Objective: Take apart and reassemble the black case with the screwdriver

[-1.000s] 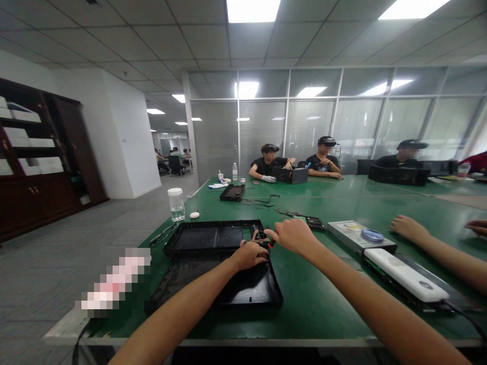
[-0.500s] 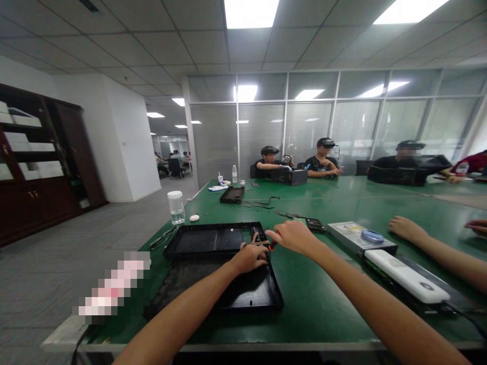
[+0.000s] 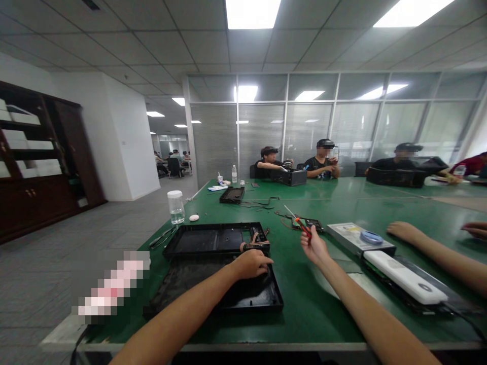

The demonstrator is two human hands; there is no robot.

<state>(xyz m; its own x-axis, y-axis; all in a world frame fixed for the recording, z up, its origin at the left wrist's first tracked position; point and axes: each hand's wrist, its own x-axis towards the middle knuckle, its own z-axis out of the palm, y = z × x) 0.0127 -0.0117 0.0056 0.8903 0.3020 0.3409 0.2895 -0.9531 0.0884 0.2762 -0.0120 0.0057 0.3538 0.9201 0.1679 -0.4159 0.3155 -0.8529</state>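
Now right hand point(image 3: 314, 248) grips screwdriver point(image 3: 300, 223) right of case point(image 3: 228, 296); left hand point(image 3: 253, 263) flat on case.

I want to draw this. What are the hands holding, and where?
The right hand grips a small orange-handled metal screwdriver by its handle, tip up. The left hand holds nothing; it rests on the black plastic tray.

Both forearms are bare from the lower edge of the view to the wrists, with no sleeve showing; the left hand point(image 3: 253, 263) wears no glove, ring or watch that can be seen. The right hand point(image 3: 314, 248) is likewise bare; its wrist carries no band.
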